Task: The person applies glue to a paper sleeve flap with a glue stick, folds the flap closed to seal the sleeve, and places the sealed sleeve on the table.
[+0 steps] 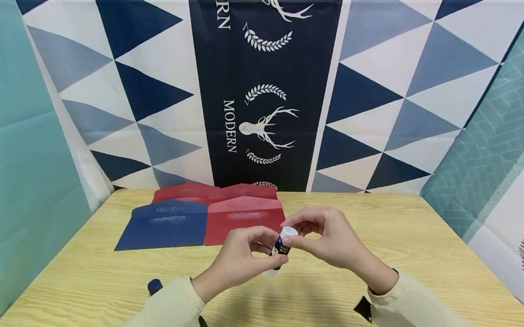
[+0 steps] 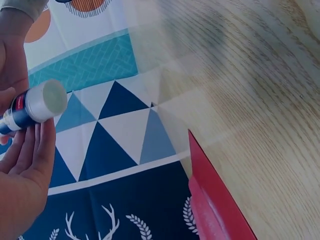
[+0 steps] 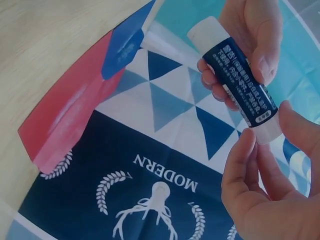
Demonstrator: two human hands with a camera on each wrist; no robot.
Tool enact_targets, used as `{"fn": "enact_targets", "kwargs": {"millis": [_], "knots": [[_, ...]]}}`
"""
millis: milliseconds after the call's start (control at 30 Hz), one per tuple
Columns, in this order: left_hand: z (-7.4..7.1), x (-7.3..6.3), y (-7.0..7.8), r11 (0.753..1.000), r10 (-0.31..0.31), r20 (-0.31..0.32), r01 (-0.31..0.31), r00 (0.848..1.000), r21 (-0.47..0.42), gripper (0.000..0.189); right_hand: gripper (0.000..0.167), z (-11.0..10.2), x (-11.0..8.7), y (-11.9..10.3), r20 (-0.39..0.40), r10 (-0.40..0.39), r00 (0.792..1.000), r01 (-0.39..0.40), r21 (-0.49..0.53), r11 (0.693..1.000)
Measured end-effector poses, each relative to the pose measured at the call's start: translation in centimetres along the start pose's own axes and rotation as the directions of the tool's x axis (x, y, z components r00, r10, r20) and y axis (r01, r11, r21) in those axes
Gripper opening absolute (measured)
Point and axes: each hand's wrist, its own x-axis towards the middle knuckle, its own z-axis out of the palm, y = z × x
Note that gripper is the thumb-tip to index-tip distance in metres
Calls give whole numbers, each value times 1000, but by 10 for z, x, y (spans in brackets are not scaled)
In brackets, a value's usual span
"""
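Observation:
A glue stick (image 1: pixel 281 245) with a dark blue label and white ends is held tilted above the table, between both hands. My left hand (image 1: pixel 241 252) grips its labelled barrel between thumb and fingers. At the upper white end, my right hand (image 1: pixel 325 235) pinches it with thumb and fingertips. The right wrist view shows the glue stick (image 3: pixel 242 82) with white print on its label, the left hand (image 3: pixel 252 37) around the middle and the right hand (image 3: pixel 275 192) at the white end. A dark blue cap (image 1: pixel 154 286) lies on the table near the left forearm.
Behind the hands lie a blue envelope (image 1: pixel 165 227) and several red envelopes (image 1: pixel 243 221), flaps up, with whitish smears on them. They rest on a wooden table (image 1: pixel 91 284). A patterned cloth (image 1: pixel 260 81) hangs at the table's far edge.

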Motion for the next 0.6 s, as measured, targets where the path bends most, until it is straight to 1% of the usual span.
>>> {"fn": "enact_targets", "kwargs": {"millis": [167, 233, 300, 400, 467, 500, 600], "knots": [[-3, 0, -3, 1000, -3, 81, 5, 997, -22, 30, 28, -4, -1, 8, 79, 28, 996, -31, 48, 998], [-4, 1, -4, 998, -21, 125, 28, 992, -49, 29, 28, -5, 0, 10, 115, 28, 993, -36, 71, 997], [-6, 2, -6, 995, -43, 171, 57, 984, -80, 28, 29, -7, 0, 13, 153, 15, 988, -31, 103, 994], [-8, 3, -8, 987, -67, 230, 98, 971, -128, 28, 30, -9, 1, 17, 222, -38, 974, -1, 172, 985], [-9, 3, -9, 981, -72, 272, 117, 960, -154, 29, 30, -10, 3, 20, 276, -111, 955, 48, 224, 973], [-9, 3, -10, 979, -75, 293, 126, 953, -160, 29, 29, -10, 3, 21, 305, -150, 941, 73, 251, 965], [-10, 2, -12, 972, -82, 348, 151, 934, -179, 29, 27, -11, 4, 23, 375, -267, 888, 149, 314, 938]]}}
